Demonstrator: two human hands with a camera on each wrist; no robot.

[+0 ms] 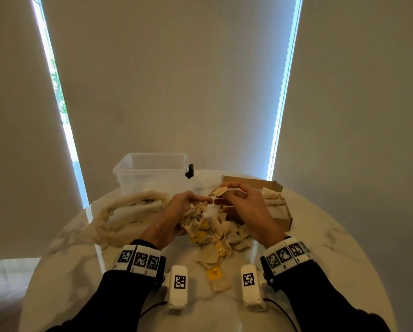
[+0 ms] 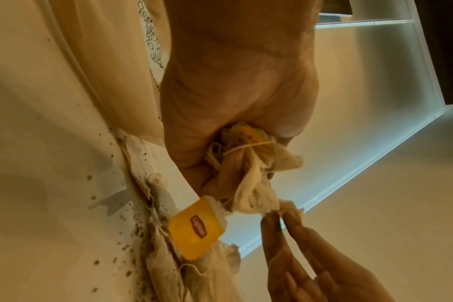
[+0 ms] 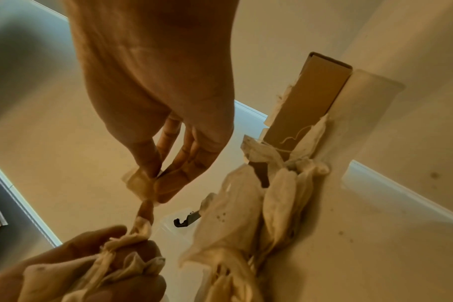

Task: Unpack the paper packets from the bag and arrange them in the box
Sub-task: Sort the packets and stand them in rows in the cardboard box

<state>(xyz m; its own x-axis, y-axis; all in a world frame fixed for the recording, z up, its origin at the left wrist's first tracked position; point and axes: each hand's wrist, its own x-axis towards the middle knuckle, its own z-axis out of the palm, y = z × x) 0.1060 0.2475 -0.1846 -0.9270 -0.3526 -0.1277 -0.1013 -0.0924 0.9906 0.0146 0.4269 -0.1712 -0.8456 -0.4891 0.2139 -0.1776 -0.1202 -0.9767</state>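
Note:
My left hand (image 1: 195, 203) grips a crumpled bunch of paper packets (image 1: 193, 215), tea bags with strings and yellow tags (image 2: 195, 226), just above the table. My right hand (image 1: 227, 191) pinches one packet (image 1: 216, 193) between thumb and fingertips (image 3: 168, 183), still joined to the bunch (image 3: 122, 257) by a twisted strand. A loose pile of packets (image 1: 215, 240) lies on the table under both hands. The open cardboard box (image 1: 283, 222) sits right of my right hand with a few packets inside. The pale bag (image 1: 128, 212) lies slumped to the left.
A clear plastic tub (image 1: 152, 171) with a black latch stands at the back, behind the bag. The round marble table (image 1: 332, 248) carries scattered dark tea crumbs (image 2: 132, 228) near the pile. One yellow-tagged packet (image 1: 215, 275) lies near the front edge.

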